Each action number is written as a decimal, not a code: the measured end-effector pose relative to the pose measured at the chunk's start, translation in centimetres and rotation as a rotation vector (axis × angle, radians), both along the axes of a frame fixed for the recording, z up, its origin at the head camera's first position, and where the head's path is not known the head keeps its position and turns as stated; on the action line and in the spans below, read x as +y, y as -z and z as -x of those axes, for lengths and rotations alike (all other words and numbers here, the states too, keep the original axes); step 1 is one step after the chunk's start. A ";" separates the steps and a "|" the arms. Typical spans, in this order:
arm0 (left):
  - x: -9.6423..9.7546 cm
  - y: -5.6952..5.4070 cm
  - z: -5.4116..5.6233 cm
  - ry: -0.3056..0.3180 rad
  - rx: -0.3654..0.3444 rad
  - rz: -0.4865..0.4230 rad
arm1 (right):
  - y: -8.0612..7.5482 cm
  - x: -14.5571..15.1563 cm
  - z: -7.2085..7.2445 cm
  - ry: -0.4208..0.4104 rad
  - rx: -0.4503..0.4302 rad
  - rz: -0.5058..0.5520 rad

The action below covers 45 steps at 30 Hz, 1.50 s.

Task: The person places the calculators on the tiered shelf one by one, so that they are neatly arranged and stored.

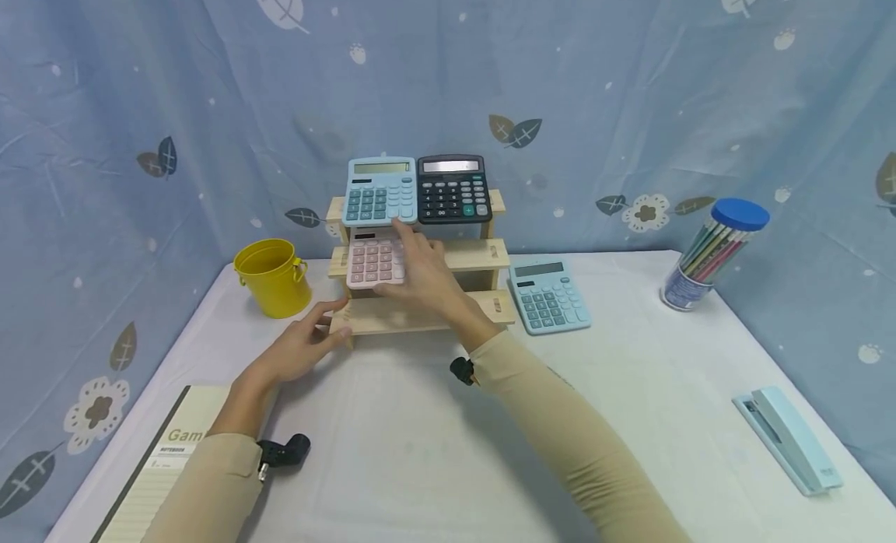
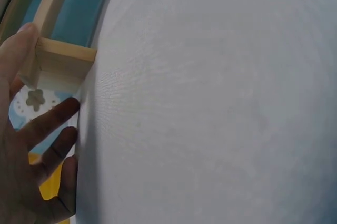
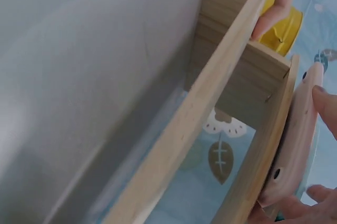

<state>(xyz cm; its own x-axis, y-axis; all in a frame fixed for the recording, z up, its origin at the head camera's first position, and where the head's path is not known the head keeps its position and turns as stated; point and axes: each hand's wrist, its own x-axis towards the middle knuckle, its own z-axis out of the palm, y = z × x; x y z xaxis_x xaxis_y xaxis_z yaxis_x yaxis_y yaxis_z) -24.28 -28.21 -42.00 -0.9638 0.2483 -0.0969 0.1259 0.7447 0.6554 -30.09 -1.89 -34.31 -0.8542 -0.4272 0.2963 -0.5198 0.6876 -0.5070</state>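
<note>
A three-tier wooden rack (image 1: 395,316) stands at the back of the table. My right hand (image 1: 428,277) grips a pink calculator (image 1: 374,261) by its side, against the left part of the middle tier. In the right wrist view the thumb lies on one end of the pink calculator (image 3: 296,139) and fingers curl at the other. My left hand (image 1: 302,347) holds the left end of the bottom tier, its thumb on the board's front edge and the other fingers spread beside it. A light blue calculator (image 1: 380,191) and a black calculator (image 1: 454,190) lean side by side on the top tier.
Right of the rack lies another blue calculator (image 1: 549,296). A yellow bucket (image 1: 274,278) stands to the left, a notebook (image 1: 164,469) near the left arm. A blue-lidded jar of pencils (image 1: 710,255) and a light blue stapler (image 1: 789,440) are on the right.
</note>
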 end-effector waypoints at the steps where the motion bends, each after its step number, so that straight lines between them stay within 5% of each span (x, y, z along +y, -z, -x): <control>1: 0.0 0.0 0.0 0.002 0.003 0.000 | 0.1 -0.1 0.0 0.007 0.004 -0.003; 17: 0.0 0.2 0.2 0.019 0.012 -0.013 | 0.9 0.6 0.1 -0.070 0.014 0.020; 29: -1.6 0.0 -0.8 -0.009 0.010 -0.006 | 1.1 -0.7 0.1 -0.195 0.026 0.001; 45: 0.0 -0.2 -0.1 -0.001 -0.007 0.002 | -0.1 4.1 -1.3 -0.197 0.026 -0.083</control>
